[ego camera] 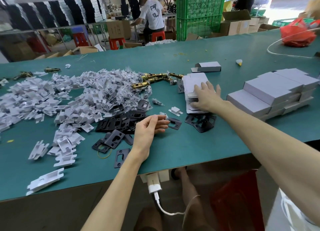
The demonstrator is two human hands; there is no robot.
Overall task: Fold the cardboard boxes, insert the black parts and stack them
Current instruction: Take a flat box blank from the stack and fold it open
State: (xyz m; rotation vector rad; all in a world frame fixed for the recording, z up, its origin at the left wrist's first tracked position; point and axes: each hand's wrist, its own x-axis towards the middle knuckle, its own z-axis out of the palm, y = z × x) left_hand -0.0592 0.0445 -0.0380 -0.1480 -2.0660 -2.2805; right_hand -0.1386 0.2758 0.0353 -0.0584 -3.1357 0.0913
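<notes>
Green matting covers the long work table (190,153), with shelving, crates and other workers behind it. On the left lies a wide heap of white inserts (52,96). Nearer the middle is a loose spread of black plates (119,123), and some brass latches (155,78) lie further back.

The left hand (149,128) hovers low with its fingers curled, pinching a small clear packet (164,116). One black plate (174,124) sits right at its fingertips, and I cannot tell whether the hand grips that too.

The right hand (206,96) lies flat, fingers spread, on the stack of unfolded carton blanks (190,80) and grips nothing. Beyond that stack stands a single folded box (207,66) with its end open. On the far right, finished boxes (266,92) are piled in steps.

The likeliest slip is at the blanks. They are thin and already fanned at the near edge, so a flat palm could drag off two together or push the stack askew onto the plates below it. The left hand looks crowded, so the packet or the plate could drop back among the loose parts. The stepped pile could also slide if another box lands off-centre.
</notes>
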